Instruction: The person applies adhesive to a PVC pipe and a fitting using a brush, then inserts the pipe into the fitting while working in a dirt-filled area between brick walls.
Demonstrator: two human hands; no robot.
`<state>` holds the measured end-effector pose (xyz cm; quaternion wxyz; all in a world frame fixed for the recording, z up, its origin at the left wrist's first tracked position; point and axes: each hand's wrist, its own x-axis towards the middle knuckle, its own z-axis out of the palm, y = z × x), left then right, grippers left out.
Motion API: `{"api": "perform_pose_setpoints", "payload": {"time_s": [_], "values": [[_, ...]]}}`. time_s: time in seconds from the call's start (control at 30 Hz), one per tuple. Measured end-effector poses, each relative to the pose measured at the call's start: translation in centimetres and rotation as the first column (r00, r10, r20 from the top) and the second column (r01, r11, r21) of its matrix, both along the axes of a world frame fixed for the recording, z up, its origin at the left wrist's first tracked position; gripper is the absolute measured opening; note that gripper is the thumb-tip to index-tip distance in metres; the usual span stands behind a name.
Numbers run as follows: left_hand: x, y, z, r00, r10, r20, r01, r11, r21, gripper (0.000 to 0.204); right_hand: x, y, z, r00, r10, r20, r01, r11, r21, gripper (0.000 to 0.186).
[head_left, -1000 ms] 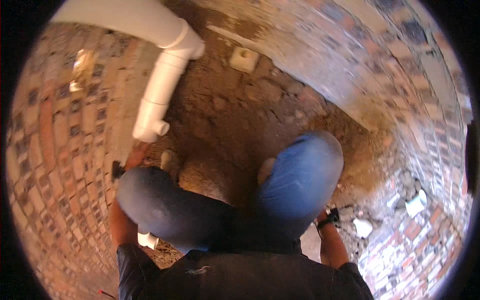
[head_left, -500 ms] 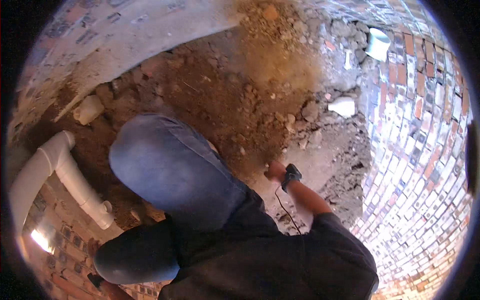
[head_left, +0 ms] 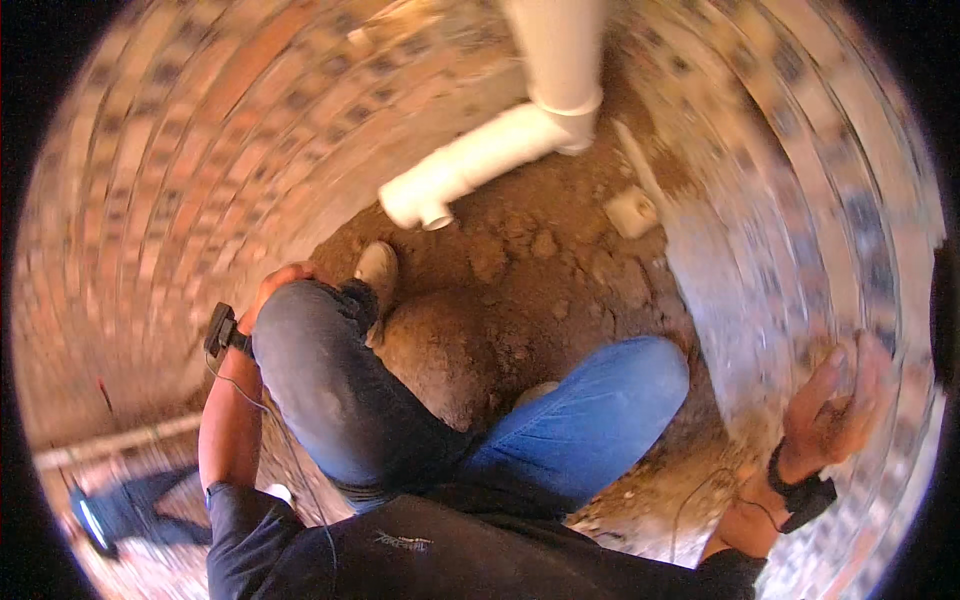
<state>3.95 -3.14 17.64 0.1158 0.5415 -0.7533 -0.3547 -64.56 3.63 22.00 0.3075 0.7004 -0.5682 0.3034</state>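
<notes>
My left hand [head_left: 284, 278] lies over the top of my left knee, its fingers stretched along the jeans and partly hidden behind the knee. Nothing shows in it. Out to the right, my right hand [head_left: 840, 400] is raised beside the brick wall [head_left: 865, 230]. Its fingers are apart and somewhat bent, with no object in them; whether it touches the wall I cannot tell. A white plastic pipe [head_left: 480, 155] with a short side branch is beyond my knees, joined to a thick upright pipe [head_left: 560, 50].
Brown loose soil [head_left: 520, 250] covers the pit floor around my shoes. A pale block [head_left: 631, 212] sits at the foot of the right wall. Curved brickwork [head_left: 150, 230] rises on the left. A dark, blurred shape [head_left: 140, 510] is at the lower left rim.
My view has swung left, bringing the pipe to the upper middle. My right hand has left the soil and is up by the wall. My left hand is now on my knee.
</notes>
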Motion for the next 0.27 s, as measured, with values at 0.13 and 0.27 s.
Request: {"api": "perform_pose_setpoints", "payload": {"time_s": [0.13, 0.27], "values": [[0.9, 6.7, 0.5, 0.99, 0.113, 0.08, -0.109, 0.993, -0.052, 0.025, 1.4, -11.2, 4.5, 0.935, 0.064, -0.35, -0.009, 0.988, 0.157, 0.031], [3.9, 12.9, -0.7, 0.876, 0.47, -0.106, -0.456, 0.88, 0.136, 0.028, 5.6, -19.1, 6.3, 0.895, 0.067, -0.442, 0.014, 0.984, 0.178, 0.039]]}}
